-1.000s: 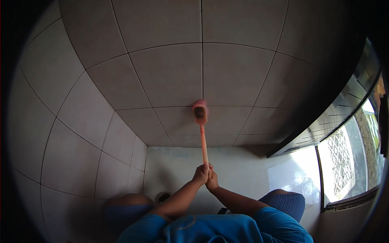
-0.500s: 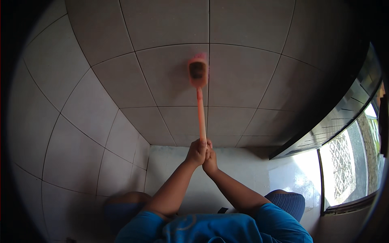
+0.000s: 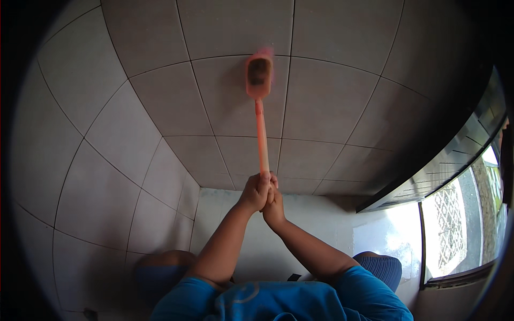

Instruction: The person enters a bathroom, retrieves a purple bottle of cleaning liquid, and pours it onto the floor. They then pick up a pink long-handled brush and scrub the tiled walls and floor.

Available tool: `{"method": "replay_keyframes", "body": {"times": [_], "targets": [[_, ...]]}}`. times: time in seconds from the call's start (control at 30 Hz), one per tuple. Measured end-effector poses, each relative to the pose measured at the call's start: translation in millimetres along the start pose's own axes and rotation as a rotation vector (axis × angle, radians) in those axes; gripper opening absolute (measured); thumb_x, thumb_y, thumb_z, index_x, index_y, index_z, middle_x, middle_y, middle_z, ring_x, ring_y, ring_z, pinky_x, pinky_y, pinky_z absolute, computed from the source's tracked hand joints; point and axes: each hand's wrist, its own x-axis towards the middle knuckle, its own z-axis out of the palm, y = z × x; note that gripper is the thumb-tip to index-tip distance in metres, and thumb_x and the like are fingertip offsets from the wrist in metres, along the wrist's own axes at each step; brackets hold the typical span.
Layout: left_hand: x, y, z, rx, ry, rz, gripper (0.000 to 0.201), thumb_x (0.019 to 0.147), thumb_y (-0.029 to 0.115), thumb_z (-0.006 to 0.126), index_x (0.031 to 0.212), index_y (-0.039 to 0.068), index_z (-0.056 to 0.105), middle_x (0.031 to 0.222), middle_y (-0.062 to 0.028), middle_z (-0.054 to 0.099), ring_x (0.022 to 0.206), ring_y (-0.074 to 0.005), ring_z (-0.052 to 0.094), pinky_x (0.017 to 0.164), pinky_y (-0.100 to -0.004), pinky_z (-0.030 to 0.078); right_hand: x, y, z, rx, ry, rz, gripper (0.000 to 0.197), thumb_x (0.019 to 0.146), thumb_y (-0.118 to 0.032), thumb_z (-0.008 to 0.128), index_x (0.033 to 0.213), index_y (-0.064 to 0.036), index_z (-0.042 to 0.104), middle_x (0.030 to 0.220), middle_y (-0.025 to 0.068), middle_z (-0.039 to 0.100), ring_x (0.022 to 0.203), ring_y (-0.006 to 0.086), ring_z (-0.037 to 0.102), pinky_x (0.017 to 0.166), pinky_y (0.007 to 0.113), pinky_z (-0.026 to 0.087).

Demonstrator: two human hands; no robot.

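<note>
Pink long-handled brush (image 3: 260, 115) is gripped by its lower end in left hand (image 3: 253, 193) and right hand (image 3: 274, 207), overlapped, its blurred head (image 3: 259, 75) raised at tiled wall (image 3: 332, 99), contact unclear.

Tiled interior, residential-looking; exact room type unclear. Evidence: large-tile front wall (image 3: 334, 99) and left wall (image 3: 107, 171), smooth pale floor (image 3: 316, 219), daylit opening (image 3: 465, 224) at right, lattice-patterned surface (image 3: 448, 230) beyond.
</note>
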Motion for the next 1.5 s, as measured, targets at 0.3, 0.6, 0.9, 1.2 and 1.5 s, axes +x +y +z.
{"method": "replay_keyframes", "body": {"times": [0.3, 0.6, 0.9, 1.2, 1.5], "targets": [[-58.0, -95.3, 12.6, -0.023, -0.061, -0.258, 0.075, 0.081, 0.068, 0.013, 0.071, 0.004, 0.051, 0.059, -0.0020, 0.047, 0.055, -0.0103, 0.043, 0.054, -0.0247, 0.037, -32.7, 94.7, -9.4, -0.186, 0.001, -0.009, 0.035, 0.093, -0.027, 0.031, 0.107, -0.0023, 0.051, 0.084, 0.0155, 0.059, 0.077, 0.0240, 0.057, 0.068, 0.032, 0.045], [-53.3, -75.6, -7.9, -0.050, -0.111, -0.263, 0.076, 0.080, 0.070, 0.015, 0.067, 0.004, 0.051, 0.054, -0.0035, 0.051, 0.054, -0.0140, 0.051, 0.056, -0.0277, 0.042, -42.3, 63.8, 1.3, 0.074, -0.156, 0.148, 0.031, 0.094, -0.032, 0.032, 0.106, -0.0066, 0.045, 0.063, 0.0050, 0.050, 0.052, 0.0119, 0.047, 0.047, 0.026, 0.039], [-5.4, 44.5, -59.8, -0.129, -0.144, -0.326, 0.065, 0.081, 0.068, 0.026, 0.090, 0.008, 0.051, 0.060, -0.0024, 0.048, 0.045, -0.0116, 0.048, 0.036, -0.0251, 0.038, 5.9, -36.6, 39.5, 0.148, -0.235, -0.124, 0.024, 0.093, -0.027, 0.034, 0.097, -0.0053, 0.041, 0.061, 0.0015, 0.044, 0.048, 0.0091, 0.041, 0.044, 0.024, 0.035], [-129.8, -90.2, 5.3, -0.314, 0.082, -0.475, 0.042, 0.092, 0.045, 0.029, 0.109, 0.010, 0.044, 0.104, -0.0075, 0.050, 0.099, -0.0173, 0.048, 0.089, -0.0303, 0.037, -79.8, 87.7, 11.2, -0.278, -0.106, -0.011, 0.034, 0.092, -0.029, 0.035, 0.116, -0.0054, 0.040, 0.078, 0.0143, 0.056, 0.070, 0.0234, 0.055, 0.062, 0.034, 0.043], [-30.1, 19.4, -57.6, -0.135, 0.292, -0.065, 0.037, 0.093, 0.041, 0.030, 0.091, 0.007, 0.044, 0.080, -0.0047, 0.050, 0.076, -0.0141, 0.050, 0.071, -0.0279, 0.042, 3.0, -44.2, 70.5, -0.175, -0.128, -0.283, 0.042, 0.092, -0.027, 0.034, 0.127, -0.0037, 0.035, 0.114, 0.0216, 0.050, 0.105, 0.0343, 0.050, 0.085, 0.037, 0.040]]}}
